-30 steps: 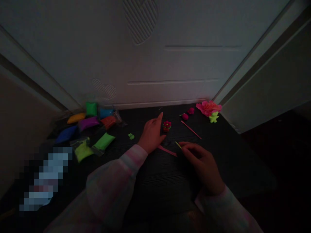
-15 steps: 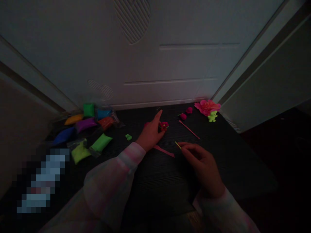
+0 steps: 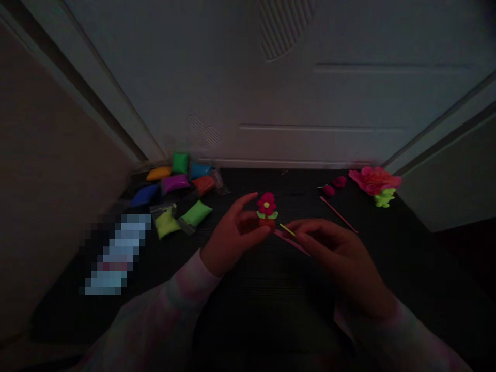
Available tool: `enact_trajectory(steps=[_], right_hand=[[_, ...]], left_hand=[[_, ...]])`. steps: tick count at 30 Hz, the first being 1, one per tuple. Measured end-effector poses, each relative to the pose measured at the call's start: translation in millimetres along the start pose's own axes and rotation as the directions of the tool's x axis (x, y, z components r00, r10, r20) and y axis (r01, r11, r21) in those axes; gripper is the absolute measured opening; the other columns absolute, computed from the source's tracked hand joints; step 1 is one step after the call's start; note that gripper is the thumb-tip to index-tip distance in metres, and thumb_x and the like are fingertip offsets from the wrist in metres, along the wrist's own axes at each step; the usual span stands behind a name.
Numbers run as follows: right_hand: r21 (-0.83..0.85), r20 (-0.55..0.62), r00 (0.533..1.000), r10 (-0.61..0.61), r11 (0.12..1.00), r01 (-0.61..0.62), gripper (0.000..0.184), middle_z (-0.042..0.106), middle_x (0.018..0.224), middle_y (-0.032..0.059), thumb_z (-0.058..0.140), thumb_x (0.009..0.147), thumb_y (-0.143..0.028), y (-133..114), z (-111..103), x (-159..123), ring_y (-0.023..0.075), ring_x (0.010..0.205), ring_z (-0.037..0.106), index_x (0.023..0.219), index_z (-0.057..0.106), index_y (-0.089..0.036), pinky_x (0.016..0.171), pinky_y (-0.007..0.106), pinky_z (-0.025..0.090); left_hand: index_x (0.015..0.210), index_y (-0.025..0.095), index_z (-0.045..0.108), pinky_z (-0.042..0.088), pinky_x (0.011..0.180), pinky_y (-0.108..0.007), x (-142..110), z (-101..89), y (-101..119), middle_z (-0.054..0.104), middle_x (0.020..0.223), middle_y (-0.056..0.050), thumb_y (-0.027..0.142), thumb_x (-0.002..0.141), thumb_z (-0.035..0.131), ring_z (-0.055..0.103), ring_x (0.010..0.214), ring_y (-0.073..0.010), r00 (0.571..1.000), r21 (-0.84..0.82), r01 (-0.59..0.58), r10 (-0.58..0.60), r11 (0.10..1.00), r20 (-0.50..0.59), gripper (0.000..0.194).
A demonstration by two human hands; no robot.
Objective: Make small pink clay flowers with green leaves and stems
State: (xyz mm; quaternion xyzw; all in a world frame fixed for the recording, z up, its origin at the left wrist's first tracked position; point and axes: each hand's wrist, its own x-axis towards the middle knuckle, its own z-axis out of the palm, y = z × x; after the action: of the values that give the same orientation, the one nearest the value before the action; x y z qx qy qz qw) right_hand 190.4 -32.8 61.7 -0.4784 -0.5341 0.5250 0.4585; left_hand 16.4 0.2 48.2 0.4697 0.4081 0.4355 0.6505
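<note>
Between the thumb and fingers of my left hand (image 3: 234, 235) is a small clay flower in a pot (image 3: 267, 204), held upright by its brownish-red base. The flower has dark pink petals, a pale yellow centre and two light green leaves. My right hand (image 3: 337, 253) pinches a thin yellow-green stick (image 3: 287, 230), whose free end points at the pot from a short distance. Beneath the hands, a flat pink tool (image 3: 292, 242) lies on the dark table, partly hidden by my right fingers.
Several packets of coloured clay (image 3: 176, 183) lie at the left, near a blurred-out panel (image 3: 118, 256). To the right are a thin pink stick (image 3: 339, 214), two dark pink balls (image 3: 328, 191), a pink flower (image 3: 374, 181) and a yellow-green bear (image 3: 384, 198). A white door stands behind.
My left hand has come back from reaching over the table and now holds the potted clay flower up near the stick. My right hand still grips the stick. The view has turned left.
</note>
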Motion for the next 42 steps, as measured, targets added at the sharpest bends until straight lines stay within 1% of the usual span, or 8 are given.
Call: enact_trajectory(steps=[3, 6, 10, 13, 16, 23, 36, 42], right_hand=[[-0.103, 0.067, 0.998, -0.008, 0.995, 0.015, 0.005, 0.066, 0.091, -0.0005, 0.062, 0.072, -0.027, -4.3, 8.7, 9.2, 0.0133, 0.083, 0.061, 0.073, 0.063, -0.022, 0.072, 0.023, 0.048], [-0.182, 0.077, 0.997, 0.0, 0.983, 0.014, 0.007, 0.066, 0.092, 0.0006, 0.06, 0.073, -0.029, -2.3, 11.9, 11.1, 0.0147, 0.084, 0.062, 0.073, 0.062, -0.022, 0.072, 0.025, 0.048], [-0.314, 0.1, 0.995, -0.012, 0.949, 0.043, 0.006, 0.066, 0.092, 0.0003, 0.059, 0.074, -0.028, -0.1, 13.3, 8.0, 0.0156, 0.086, 0.062, 0.076, 0.062, -0.023, 0.078, 0.027, 0.048], [-0.386, 0.105, 0.994, -0.04, 0.919, 0.078, 0.006, 0.066, 0.092, -0.0001, 0.058, 0.074, -0.028, -1.5, 14.0, 7.0, 0.0153, 0.085, 0.062, 0.076, 0.062, -0.024, 0.078, 0.026, 0.048], [-0.415, 0.1, 0.994, -0.054, 0.905, 0.091, 0.006, 0.067, 0.09, -0.001, 0.058, 0.074, -0.029, -2.5, 13.3, 7.2, 0.0145, 0.083, 0.063, 0.075, 0.061, -0.024, 0.077, 0.025, 0.048], [-0.469, 0.102, 0.992, -0.07, 0.876, 0.11, 0.006, 0.067, 0.091, -0.0018, 0.057, 0.075, -0.028, -0.9, 9.8, 5.6, 0.0132, 0.081, 0.063, 0.078, 0.061, -0.025, 0.075, 0.023, 0.049], [-0.488, 0.116, 0.991, -0.068, 0.865, 0.116, 0.006, 0.066, 0.088, -0.0012, 0.056, 0.076, -0.027, -1.1, 9.6, 5.7, 0.0131, 0.082, 0.063, 0.076, 0.059, -0.022, 0.072, 0.022, 0.048], [-0.493, 0.123, 0.992, -0.035, 0.865, 0.091, 0.009, 0.066, 0.088, 0.0011, 0.054, 0.077, -0.029, -1.3, 9.3, 5.1, 0.0156, 0.082, 0.062, 0.076, 0.059, -0.022, 0.069, 0.024, 0.049]], left_hand=[[0.118, 0.022, 0.035, 0.05, 0.059, -0.023, -4.4, -6.1, 0.3, 0.062, 0.086, 0.0, 0.012, 0.063, 0.067, 0.062, 0.076, -0.0147, 1.0, -0.049, 0.012, -0.013, 0.999, -0.01, 0.064], [0.109, 0.021, 0.039, 0.05, 0.049, -0.022, -6.6, -10.3, 1.2, 0.061, 0.087, -0.001, 0.011, 0.06, 0.069, 0.061, 0.07, -0.0144, 0.997, -0.089, 0.064, -0.067, 0.994, -0.026, 0.058], [0.089, 0.017, 0.048, 0.05, 0.053, -0.02, -7.2, -12.6, 1.3, 0.064, 0.083, -0.001, 0.012, 0.057, 0.072, 0.061, 0.069, -0.0121, 0.991, -0.104, 0.122, -0.127, 0.987, -0.042, 0.04], [0.083, 0.015, 0.051, 0.049, 0.06, -0.018, -7.6, -12.5, -0.2, 0.065, 0.078, 0.0, 0.01, 0.056, 0.073, 0.062, 0.071, -0.0103, 0.99, -0.088, 0.133, -0.136, 0.987, -0.023, 0.035], [0.085, 0.016, 0.052, 0.049, 0.065, -0.017, -8.7, -12.2, -1.3, 0.066, 0.079, 0.001, 0.01, 0.055, 0.073, 0.062, 0.075, -0.01, 0.991, -0.057, 0.133, -0.133, 0.99, -0.007, 0.037], [0.088, 0.019, 0.054, 0.049, 0.067, -0.017, -10.3, -12.1, -1.2, 0.066, 0.085, 0.001, 0.014, 0.059, 0.072, 0.062, 0.08, -0.0106, 0.992, -0.004, 0.124, -0.124, 0.992, 0.018, 0.034], [0.087, 0.018, 0.055, 0.049, 0.064, -0.02, -11.7, -11.2, -1.7, 0.067, 0.083, 0.0, 0.016, 0.062, 0.07, 0.062, 0.076, -0.0124, 0.992, 0.024, 0.123, -0.124, 0.992, 0.01, 0.03], [0.085, 0.017, 0.056, 0.05, 0.061, -0.023, -10.8, -8.5, -0.9, 0.067, 0.085, -0.002, 0.017, 0.064, 0.068, 0.063, 0.072, -0.0146, 0.991, -0.019, 0.135, -0.135, 0.991, -0.005, 0.024]])
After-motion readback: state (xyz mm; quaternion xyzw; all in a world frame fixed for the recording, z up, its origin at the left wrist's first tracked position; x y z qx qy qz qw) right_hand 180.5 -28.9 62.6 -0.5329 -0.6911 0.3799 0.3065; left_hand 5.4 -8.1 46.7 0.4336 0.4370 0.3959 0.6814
